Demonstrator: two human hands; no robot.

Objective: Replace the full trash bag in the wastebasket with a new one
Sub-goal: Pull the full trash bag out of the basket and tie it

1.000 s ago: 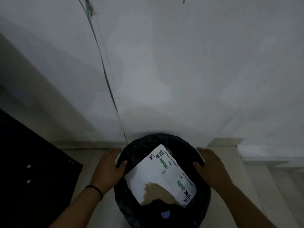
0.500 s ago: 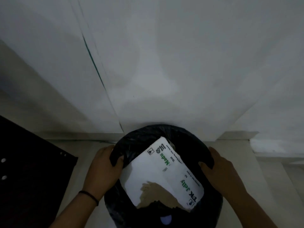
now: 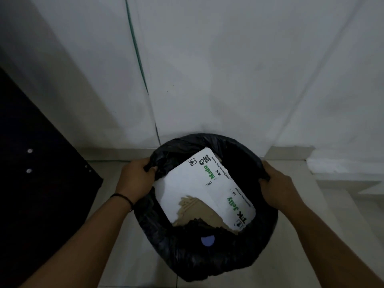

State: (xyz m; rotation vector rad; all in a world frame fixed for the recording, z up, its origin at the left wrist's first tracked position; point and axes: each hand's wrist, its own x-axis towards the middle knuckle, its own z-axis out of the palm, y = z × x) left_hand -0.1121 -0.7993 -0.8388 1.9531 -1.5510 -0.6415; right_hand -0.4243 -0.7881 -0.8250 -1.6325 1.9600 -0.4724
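Since the earlier frame, the black trash bag's (image 3: 204, 256) rim has been gathered up and away from the bin's edge. In the head view, the rim is gripped on one side by the left hand (image 3: 135, 181) and on the other by the right hand (image 3: 276, 188). The bag is seen on the floor (image 3: 332, 204) against a white wall (image 3: 228, 69), with a torn white carton (image 3: 205, 190) inside.
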